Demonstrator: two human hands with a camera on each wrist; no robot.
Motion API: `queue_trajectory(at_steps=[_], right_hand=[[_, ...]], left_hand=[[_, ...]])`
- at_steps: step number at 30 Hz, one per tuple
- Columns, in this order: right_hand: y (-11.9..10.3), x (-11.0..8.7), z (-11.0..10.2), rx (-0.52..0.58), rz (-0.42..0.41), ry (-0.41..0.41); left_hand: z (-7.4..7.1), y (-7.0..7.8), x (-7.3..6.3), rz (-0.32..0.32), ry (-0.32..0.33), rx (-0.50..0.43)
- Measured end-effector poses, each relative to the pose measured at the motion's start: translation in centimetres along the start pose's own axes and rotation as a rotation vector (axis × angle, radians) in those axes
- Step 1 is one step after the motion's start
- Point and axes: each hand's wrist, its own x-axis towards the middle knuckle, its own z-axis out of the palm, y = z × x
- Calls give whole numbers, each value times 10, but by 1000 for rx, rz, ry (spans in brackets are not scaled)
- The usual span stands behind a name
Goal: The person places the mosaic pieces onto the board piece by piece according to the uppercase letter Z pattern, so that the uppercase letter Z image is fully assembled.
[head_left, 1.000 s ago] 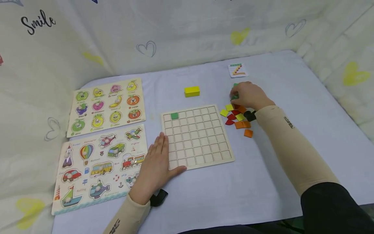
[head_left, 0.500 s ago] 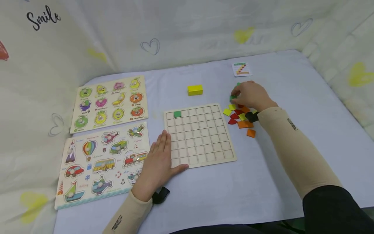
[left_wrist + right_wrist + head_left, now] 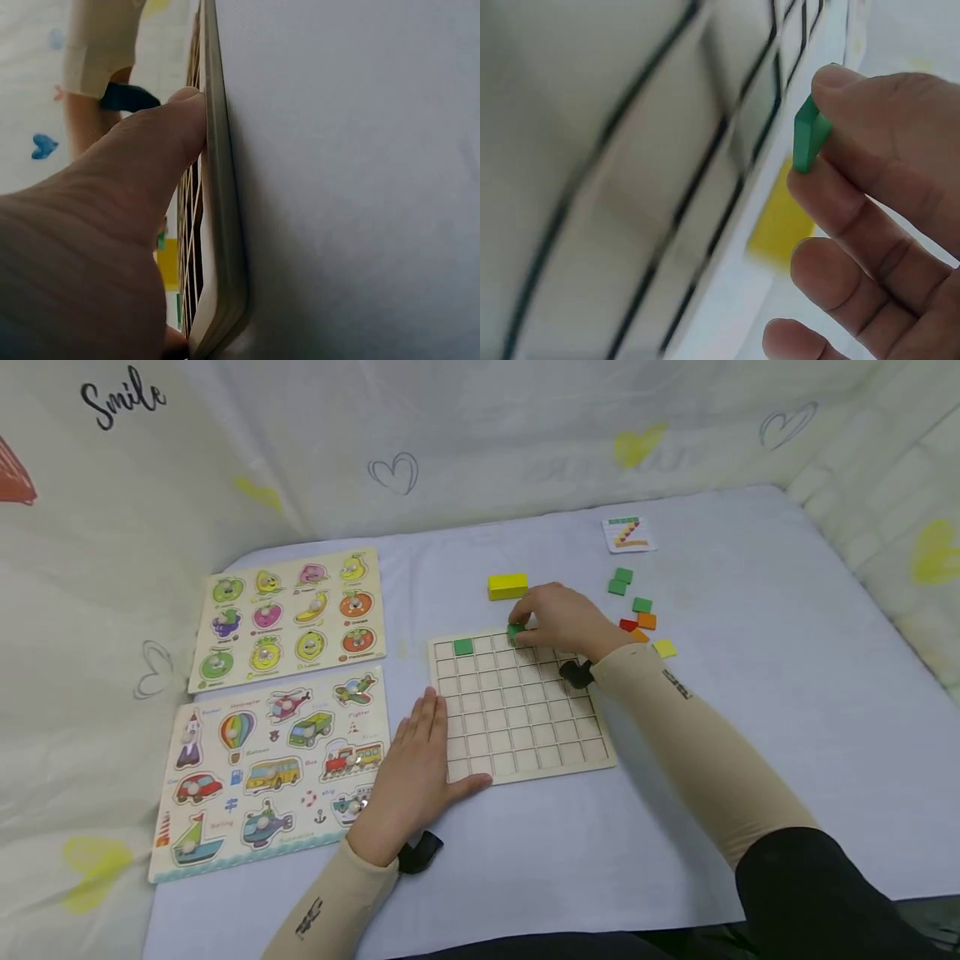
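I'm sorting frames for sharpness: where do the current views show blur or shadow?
Right wrist: grid board blurred, yellow block soft, green tile sharper; left wrist: dim, shadow on the cloth along the board's edge; head: mostly sharp, soft shadow beside the right sleeve.

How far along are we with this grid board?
Done: one green tile sits in the top row of the grid board. In hand: the right hand pinches a second green tile at the board's far edge; the left hand rests at its left edge. Left: loose green tiles, orange pieces, a red piece and a yellow tile lie right of the board; others may be hidden. Most of the pattern card's Z likely remains.
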Motion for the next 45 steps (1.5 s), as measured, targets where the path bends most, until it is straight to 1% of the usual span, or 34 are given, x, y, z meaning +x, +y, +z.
queue_trajectory(at_steps=[5, 9, 17, 20, 22, 24, 26, 30, 32, 36, 39, 45], right_hand=[[-22, 14, 17, -70, -60, -13], [-29, 14, 20, -119, -67, 1], [-29, 11, 20, -134, -90, 17], [-27, 11, 18, -118, -74, 20], [-24, 12, 14, -96, -46, 18], [-15, 11, 9, -76, -17, 18], [-2, 7, 1, -56, 21, 19], [34, -12, -17, -59, 116, 23], [52, -21, -25, -67, 178, 21], [85, -35, -35, -87, 264, 30], [101, -43, -37, -92, 302, 35], [121, -58, -43, -103, 362, 38]], left_hand=[[1, 0, 1, -2, -7, 10], [1, 4, 3, 13, -16, 10], [0, 10, 5, 42, 9, 13], [-3, 8, 3, 31, 0, 5], [-4, 5, 1, 19, -7, 8], [-4, 1, 0, 12, -6, 11], [-3, -1, -1, 11, -1, 17], [-1, -1, -1, 25, 6, 11], [-1, -1, -2, 29, 7, 9], [-1, -1, -3, 29, 9, 6], [-1, -2, -5, 32, 20, 6], [-2, 0, -4, 47, 32, 7]])
